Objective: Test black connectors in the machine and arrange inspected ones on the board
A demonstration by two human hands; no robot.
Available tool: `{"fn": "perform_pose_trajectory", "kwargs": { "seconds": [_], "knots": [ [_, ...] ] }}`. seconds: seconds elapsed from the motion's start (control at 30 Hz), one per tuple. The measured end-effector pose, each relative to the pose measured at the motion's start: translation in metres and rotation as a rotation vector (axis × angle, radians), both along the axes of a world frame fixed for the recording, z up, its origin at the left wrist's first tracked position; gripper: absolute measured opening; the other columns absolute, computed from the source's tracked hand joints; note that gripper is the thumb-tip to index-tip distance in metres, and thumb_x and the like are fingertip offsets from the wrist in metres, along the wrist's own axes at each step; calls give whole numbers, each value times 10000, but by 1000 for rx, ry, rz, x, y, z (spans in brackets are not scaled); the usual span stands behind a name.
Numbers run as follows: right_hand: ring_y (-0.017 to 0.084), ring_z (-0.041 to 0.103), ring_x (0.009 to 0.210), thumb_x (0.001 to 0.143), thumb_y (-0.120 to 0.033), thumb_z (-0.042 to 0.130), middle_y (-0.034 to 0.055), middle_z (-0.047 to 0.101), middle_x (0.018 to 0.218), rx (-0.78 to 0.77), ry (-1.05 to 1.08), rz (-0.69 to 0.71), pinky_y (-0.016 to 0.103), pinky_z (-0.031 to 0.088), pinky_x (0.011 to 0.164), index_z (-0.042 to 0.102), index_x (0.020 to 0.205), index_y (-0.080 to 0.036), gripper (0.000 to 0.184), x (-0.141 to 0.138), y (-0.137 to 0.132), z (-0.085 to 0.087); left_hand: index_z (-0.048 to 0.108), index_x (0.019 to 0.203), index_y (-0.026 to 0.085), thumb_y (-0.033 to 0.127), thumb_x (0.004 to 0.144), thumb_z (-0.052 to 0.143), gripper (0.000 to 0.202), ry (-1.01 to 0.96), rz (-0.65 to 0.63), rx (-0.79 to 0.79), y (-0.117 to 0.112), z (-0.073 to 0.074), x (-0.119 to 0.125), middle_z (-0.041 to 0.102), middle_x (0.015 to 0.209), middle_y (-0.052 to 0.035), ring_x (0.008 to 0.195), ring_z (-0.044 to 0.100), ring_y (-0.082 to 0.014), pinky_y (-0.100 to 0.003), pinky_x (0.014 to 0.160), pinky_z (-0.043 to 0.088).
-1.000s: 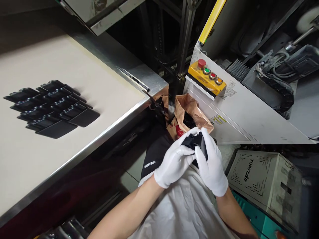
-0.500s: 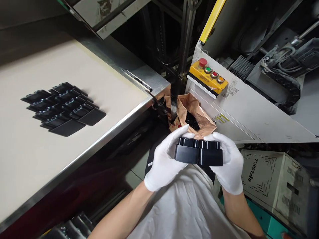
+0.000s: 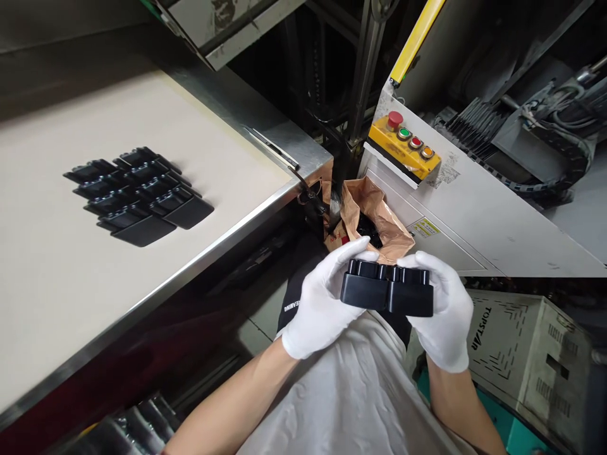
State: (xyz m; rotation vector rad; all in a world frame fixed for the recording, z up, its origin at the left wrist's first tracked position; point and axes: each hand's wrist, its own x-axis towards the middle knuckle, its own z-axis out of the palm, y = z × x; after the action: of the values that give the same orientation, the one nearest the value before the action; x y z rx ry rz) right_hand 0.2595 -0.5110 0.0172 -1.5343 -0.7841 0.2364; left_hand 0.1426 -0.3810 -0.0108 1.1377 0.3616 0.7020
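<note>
Two glossy black plastic parts, each with a flat front and a ribbed upper edge, are held side by side at my waist. My left hand [image 3: 327,300], in a white glove, closes round the left black plastic part [image 3: 364,291]. The right black plastic part [image 3: 411,297] sits in the grip of my gloved right hand [image 3: 441,309]. Their inner ends meet or nearly meet. Just beyond them stands an open brown paper bag [image 3: 401,243] with dark pieces inside. Some fingers are hidden behind the parts.
On the light-topped table [image 3: 227,183] at left lie two rows of similar black parts [image 3: 142,196]. A yellow button box [image 3: 403,148] is mounted on the white machine panel [image 3: 484,208]. A grey TOPSTAR unit [image 3: 502,341] stands at lower right.
The whole view has shifted slightly, so the table, button box and hands appear further right. Both hands keep the same hold on the two black parts.
</note>
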Motion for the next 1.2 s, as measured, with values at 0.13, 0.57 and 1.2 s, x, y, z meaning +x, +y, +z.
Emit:
{"fn": "perform_pose_trajectory", "kwargs": {
  "seconds": [0.13,0.57,1.2],
  "knots": [
    [221,775,1033,721,-30,834,49,804,1134,-49,-34,5,364,678,902,697,1261,-266,605,-1,0,0,683,1373,221,267,688,982,749,32,11,25,1,1,-3,760,1233,-132,1134,739,-272,-403,1069,590],
    [232,775,1040,715,-71,884,53,800,1149,-52,-108,-14,380,680,919,705,1268,-275,615,-1,-1,5,729,965,204,241,804,900,237,-176,15,75,6,7,3,744,1245,-131,1085,735,-242,-342,898,602],
    [199,762,1086,733,-28,823,6,795,1176,-130,-172,-161,339,641,970,707,1262,-300,606,9,-30,7,639,1058,217,252,850,861,307,-199,194,299,4,6,35,750,1225,-114,1196,715,-261,-437,1038,571]
  ]
}}
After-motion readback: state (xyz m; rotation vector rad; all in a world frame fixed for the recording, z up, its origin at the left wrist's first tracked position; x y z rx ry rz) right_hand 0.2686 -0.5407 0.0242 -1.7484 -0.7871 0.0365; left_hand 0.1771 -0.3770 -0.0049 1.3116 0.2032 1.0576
